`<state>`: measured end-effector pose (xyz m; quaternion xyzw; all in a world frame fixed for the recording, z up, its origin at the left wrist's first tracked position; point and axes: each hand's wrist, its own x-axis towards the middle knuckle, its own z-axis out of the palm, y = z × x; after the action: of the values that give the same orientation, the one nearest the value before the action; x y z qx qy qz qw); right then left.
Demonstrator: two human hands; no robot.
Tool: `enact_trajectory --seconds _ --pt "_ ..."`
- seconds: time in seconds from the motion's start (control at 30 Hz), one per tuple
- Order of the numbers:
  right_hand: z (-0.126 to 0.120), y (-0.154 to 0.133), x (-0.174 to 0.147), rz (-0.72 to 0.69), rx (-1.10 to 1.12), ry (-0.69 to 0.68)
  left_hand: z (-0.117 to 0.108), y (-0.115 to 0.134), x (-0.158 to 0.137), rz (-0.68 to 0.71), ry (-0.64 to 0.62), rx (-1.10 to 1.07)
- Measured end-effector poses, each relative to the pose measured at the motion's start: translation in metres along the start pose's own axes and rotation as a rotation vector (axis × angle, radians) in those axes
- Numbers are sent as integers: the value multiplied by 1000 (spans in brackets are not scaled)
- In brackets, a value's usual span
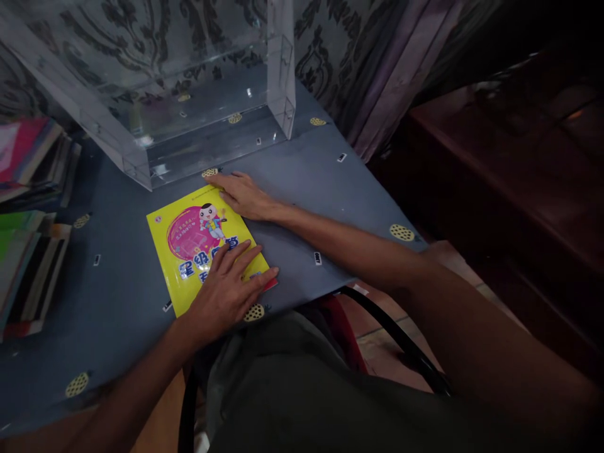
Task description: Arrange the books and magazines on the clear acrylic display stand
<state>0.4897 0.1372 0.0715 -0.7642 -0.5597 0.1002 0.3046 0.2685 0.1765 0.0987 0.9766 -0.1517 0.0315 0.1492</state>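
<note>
A yellow workbook point(174, 277) lies flat and closed on the table, its cover printed with a pink circle, a cartoon child and blue Chinese characters. My left hand point(229, 283) rests on the lower right of the cover with its fingers spread, hiding some of the title. At the top right corner of the workbook is my right hand point(243, 196), fingers stretched out along the edge. Neither hand grips anything that I can see. Just beyond the workbook stands a clear acrylic rack point(212, 141).
Two stacks of books, an upper one point(28, 157) and a lower one point(28, 270), sit at the left of the blue-grey tablecloth point(127, 333). Patterned curtains point(325, 56) hang behind. A dark red wooden piece of furniture point(500, 163) stands at the right.
</note>
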Motion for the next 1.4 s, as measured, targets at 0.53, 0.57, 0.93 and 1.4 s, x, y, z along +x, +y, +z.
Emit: enact_trajectory --seconds 0.53,0.57,0.93,1.4 --pt "-1 -52 -91 23 -214 13 -7 -50 -41 -681 374 97" --pt "-1 -54 -97 15 -208 11 -8 -50 -42 -721 401 45" --pt "3 -53 -103 -31 -151 57 -36 -65 -28 -1184 916 -1410" --pt "-4 -65 -72 357 1257 -203 -51 -82 -19 -1284 1026 -1455"
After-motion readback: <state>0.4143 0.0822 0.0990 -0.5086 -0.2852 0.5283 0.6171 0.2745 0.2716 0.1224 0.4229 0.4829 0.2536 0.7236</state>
